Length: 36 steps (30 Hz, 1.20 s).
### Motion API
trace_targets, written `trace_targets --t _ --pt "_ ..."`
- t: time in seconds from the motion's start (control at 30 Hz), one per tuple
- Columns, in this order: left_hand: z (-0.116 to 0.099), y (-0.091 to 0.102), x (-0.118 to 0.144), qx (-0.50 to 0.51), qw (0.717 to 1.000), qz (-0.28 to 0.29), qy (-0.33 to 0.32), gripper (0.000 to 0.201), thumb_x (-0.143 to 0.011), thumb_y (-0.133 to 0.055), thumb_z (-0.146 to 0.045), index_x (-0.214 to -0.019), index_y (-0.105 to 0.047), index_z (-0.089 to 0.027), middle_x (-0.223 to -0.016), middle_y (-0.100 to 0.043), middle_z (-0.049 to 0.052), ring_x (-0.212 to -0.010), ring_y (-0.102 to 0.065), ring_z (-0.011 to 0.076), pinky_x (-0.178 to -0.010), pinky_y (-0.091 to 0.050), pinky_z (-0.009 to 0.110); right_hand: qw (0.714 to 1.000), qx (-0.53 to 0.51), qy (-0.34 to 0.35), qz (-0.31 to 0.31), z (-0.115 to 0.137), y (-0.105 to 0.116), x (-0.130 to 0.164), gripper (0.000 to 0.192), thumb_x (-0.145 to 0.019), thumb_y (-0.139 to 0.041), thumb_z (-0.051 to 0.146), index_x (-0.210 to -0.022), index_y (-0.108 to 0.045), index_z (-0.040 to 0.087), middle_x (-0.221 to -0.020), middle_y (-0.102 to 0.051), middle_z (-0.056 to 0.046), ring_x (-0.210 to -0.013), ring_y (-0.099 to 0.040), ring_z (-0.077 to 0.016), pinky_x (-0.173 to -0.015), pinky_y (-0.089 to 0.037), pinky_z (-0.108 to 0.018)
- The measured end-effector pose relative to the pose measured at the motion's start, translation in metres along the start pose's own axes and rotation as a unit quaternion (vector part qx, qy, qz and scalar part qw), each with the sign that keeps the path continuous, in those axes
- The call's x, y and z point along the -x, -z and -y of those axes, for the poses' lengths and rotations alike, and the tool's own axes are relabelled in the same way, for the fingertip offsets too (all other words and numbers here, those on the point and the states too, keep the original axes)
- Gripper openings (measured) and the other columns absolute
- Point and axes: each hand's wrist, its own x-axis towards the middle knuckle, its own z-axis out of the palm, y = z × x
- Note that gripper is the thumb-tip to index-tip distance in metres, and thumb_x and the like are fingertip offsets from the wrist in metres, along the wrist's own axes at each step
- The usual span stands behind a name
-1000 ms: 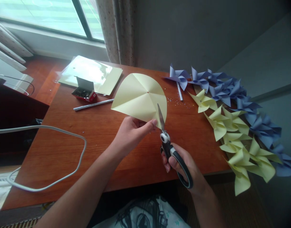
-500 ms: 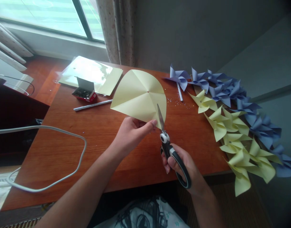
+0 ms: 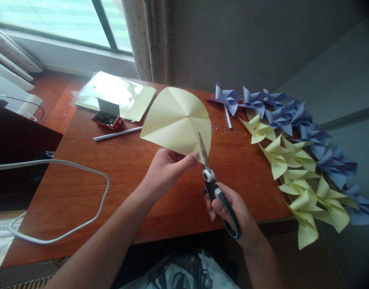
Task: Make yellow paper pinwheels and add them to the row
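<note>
My left hand [image 3: 174, 164] pinches the near edge of a creased yellow sheet of paper [image 3: 175, 116], thumb on top. The sheet has curved sides, fold lines meeting at a small mark, and is held above the table. In my right hand [image 3: 229, 204] is a pair of scissors [image 3: 209, 175] with black-and-white handles, my fingers through the loops. One blade lies over the paper near its lower right corner, close to my left thumb; the other blade is mostly hidden beneath the sheet.
Yellow pinwheels [image 3: 292, 180] and purple pinwheels [image 3: 283, 108] crowd the table's right side. One purple pinwheel [image 3: 226, 98] has a white stick. At the back left are a paper stack [image 3: 112, 90], a small red box [image 3: 108, 118] and a paper stick [image 3: 118, 133]. A white cable [image 3: 108, 184] loops across the left.
The scissors have shifted very slightly left against the paper. Both hands keep nearly the same place and grip.
</note>
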Motion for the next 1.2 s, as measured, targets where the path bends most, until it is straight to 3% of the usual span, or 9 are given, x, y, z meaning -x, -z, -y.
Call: trace_targets --t 0.7,1.2 --pt "-0.0008 -0.0001 0.0008 -0.026 0.999 -0.018 0.006 0.024 -0.078 -0.08 -0.034 -0.071 -0.074 -0.012 -0.068 -0.073 0.006 -0.065 -0.067 0.0162 -0.06 -0.05 0.024 1.0 -0.008 -0.014 -0.014 -0.0018 -0.0005 -0.0002 0.046 -0.078 -0.078 0.057 -0.092 -0.057 0.018 -0.073 -0.055 0.002 -0.059 -0.049 -0.01 -0.056 -0.042 -0.023" --pt "-0.0001 0.0006 0.0012 0.034 0.999 -0.011 0.003 0.022 -0.08 -0.079 -0.034 -0.082 -0.073 -0.013 -0.074 -0.071 0.005 -0.066 -0.064 0.0151 -0.064 -0.051 0.025 0.999 0.02 -0.019 -0.032 -0.0011 -0.0014 -0.002 0.045 -0.077 -0.079 0.056 -0.089 -0.057 0.019 -0.07 -0.055 0.003 -0.058 -0.051 -0.0109 -0.056 -0.045 -0.024"
